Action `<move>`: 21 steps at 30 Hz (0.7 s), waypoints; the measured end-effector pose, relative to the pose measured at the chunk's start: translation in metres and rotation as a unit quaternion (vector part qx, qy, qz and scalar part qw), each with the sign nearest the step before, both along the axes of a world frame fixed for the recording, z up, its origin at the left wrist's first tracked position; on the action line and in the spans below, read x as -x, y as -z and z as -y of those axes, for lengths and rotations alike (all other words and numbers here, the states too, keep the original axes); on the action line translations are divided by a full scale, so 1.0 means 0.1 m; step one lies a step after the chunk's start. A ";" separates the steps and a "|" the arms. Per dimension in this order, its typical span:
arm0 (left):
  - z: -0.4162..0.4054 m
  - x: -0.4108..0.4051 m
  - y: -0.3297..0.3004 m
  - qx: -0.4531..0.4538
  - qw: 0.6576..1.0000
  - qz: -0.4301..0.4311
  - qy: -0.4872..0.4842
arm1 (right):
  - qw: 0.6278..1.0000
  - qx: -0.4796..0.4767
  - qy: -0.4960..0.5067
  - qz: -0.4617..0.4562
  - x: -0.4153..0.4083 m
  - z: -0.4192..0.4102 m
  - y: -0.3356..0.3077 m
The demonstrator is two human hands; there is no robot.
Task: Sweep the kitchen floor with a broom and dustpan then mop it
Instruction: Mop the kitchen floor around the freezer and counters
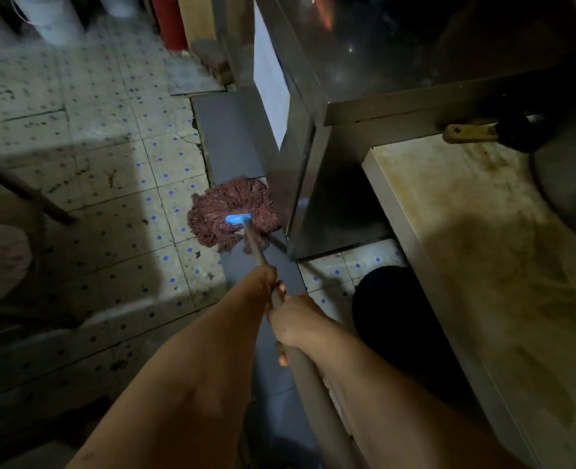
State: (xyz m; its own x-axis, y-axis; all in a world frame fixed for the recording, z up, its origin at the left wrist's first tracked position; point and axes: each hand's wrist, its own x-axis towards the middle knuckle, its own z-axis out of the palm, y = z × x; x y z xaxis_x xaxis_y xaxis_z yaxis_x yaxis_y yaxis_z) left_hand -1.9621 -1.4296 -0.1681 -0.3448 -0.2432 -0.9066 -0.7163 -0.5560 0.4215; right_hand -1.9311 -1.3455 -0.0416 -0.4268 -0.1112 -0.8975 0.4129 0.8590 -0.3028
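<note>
Both hands grip the mop pole: the left hand wraps it ahead, the right hand behind. The mop sits on the floor at 12 o'clock, beside the metal cabinet. Its strings look soft, floppy, probably wet and heavy; the pole looks stiff.

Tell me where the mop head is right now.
In the head view the mop head lies flat on the floor near the picture's middle, straddling the grey strip and spotted tiles, just left of the steel cabinet's base.
</note>
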 end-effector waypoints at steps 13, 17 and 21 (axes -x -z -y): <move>0.56 -1.10 -0.30 0.043 0.998 0.015 -0.035 | 0.989 0.034 -0.135 0.049 -0.76 0.54 -0.05; 0.74 -1.39 -0.27 0.096 0.992 0.063 -0.052 | 0.984 0.016 -0.150 0.098 -0.95 0.66 0.00; 0.75 -1.47 -0.24 0.107 0.990 0.088 -0.022 | 0.982 0.025 -0.173 0.074 -1.03 0.63 0.05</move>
State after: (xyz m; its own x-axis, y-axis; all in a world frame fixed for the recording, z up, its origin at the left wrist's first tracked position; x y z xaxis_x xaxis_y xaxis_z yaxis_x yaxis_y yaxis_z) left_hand -1.8149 -1.5048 -0.1443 -0.1707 -0.4481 -0.8775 -0.7670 -0.4987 0.4038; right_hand -1.8282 -1.4088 -0.0462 -0.2212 -0.2714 -0.9367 0.1417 0.9413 -0.3063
